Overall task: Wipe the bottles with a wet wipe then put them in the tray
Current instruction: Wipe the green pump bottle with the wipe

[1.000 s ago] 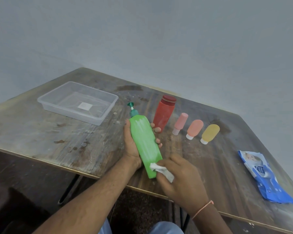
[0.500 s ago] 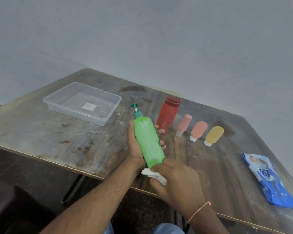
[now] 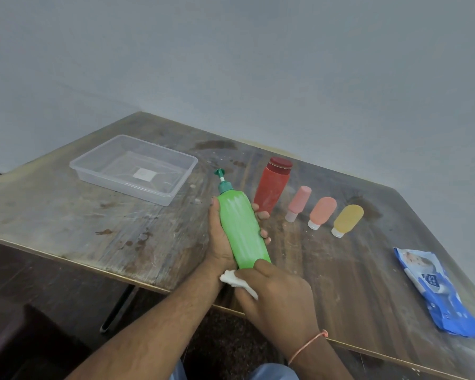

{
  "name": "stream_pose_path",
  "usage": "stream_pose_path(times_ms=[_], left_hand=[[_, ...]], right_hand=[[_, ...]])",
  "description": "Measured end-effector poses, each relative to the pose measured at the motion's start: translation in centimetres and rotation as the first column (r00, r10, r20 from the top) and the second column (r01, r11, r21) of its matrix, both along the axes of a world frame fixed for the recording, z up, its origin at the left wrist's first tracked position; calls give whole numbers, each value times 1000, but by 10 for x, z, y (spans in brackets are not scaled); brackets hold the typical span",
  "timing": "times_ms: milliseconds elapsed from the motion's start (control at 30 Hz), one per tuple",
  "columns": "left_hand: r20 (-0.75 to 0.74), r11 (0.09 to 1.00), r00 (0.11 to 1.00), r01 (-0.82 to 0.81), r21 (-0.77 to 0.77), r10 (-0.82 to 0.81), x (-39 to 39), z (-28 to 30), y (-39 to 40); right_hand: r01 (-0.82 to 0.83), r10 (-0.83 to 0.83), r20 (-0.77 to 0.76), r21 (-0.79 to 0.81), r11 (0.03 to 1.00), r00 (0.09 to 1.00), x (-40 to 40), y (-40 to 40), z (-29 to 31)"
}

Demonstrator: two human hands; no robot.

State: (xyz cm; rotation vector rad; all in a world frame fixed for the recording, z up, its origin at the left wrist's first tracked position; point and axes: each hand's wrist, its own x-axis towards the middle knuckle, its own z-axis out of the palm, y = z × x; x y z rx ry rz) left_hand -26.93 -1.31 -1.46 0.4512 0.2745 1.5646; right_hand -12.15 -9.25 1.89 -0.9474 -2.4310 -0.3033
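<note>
So far nothing's in the tray (image 3: 176,189) at 10 o'clock. Your left hand (image 3: 222,237) grips the green bottle (image 3: 240,229), right hand (image 3: 274,294) pinches the wipe (image 3: 231,278) at its base; 4 bottles left at 1 o'clock.

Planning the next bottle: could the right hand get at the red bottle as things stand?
Probably not at once: the right hand holds the wet wipe at the green bottle's base. The red bottle lies unobstructed just beyond.

Left hand (image 3: 220,237) is cupped under the green plastic pump bottle (image 3: 242,229), fingertips (image 3: 263,215) curling round its 3 o'clock side. Right hand (image 3: 277,294) sits at the bottle's 6 o'clock end, pinching a crumpled white wet wipe (image 3: 232,278), forearm angled in from 5 o'clock.
</note>
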Motion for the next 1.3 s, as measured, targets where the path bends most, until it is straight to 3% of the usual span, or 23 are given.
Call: stream_pose_path(times_ms=[167, 333, 500, 667, 833, 1000, 1167, 1300], left_hand=[[8, 1000, 1000, 11, 17, -11, -5, 1, 2], [-6, 999, 999, -40, -34, 40, 1, 3, -1], [-11, 999, 999, -35, -39, 35, 1, 6, -4], [-13, 998, 999, -44, -36, 44, 0, 5, -5], [-13, 999, 1000, -26, -18, 26, 1, 7, -6], [-4, 999, 1000, -31, -16, 31, 0, 8, -7], [-25, 1000, 1000, -19, -23, 19, 1, 7, -6], [-23, 999, 999, -27, -17, 27, -1, 5, -5]], right_hand=[[69, -73, -196, -25, 997, 978, 1, 7, 8], [4, -52, -263, -180, 984, 963, 27, 10, 10], [46, -146, -381, -260, 965, 913, 22, 29, 9], [-142, -22, -398, -378, 915, 917, 27, 25, 5], [6, -162, -435, -340, 940, 886, 32, 43, 2], [-205, -111, -564, -466, 861, 818, 30, 43, -4], [-30, -271, -522, -496, 868, 809, 39, 62, -14], [-206, -215, -612, -542, 814, 761, 29, 55, -12]])
